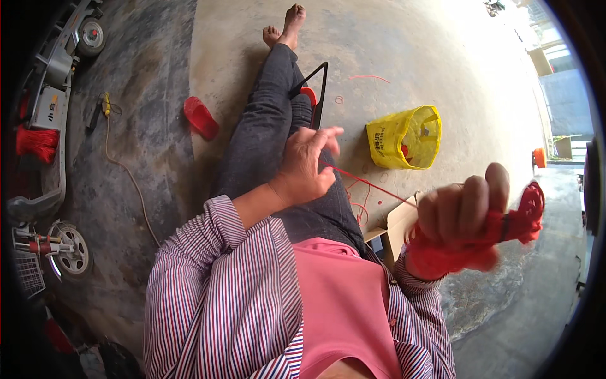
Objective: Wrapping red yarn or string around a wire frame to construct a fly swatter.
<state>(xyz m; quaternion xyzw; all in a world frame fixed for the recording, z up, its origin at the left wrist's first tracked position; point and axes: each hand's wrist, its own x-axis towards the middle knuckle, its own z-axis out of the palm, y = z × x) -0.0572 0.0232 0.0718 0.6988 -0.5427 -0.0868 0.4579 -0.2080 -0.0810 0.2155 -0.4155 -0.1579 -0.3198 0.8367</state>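
Observation:
My right hand (464, 208), smeared a little by motion, is closed round a bundle of red cord (527, 215) with a dark band about it. From it a thin red strand (372, 184) runs straight across to my left hand (304, 165), above my thigh. The strand meets the left hand between thumb and fingers; the index finger points outward and the other fingertips are partly hidden. Just beyond the left hand, a black angular frame (324, 88) with a red part (308, 96) rests against my legs (262, 126).
A yellow bag (386, 140) with red bits inside stands on the floor at the right. Loose red strands and an open cardboard box (399, 221) lie nearer. At the left are a red slipper (201, 118), a cable (129, 170) and a wheeled vehicle (53, 114).

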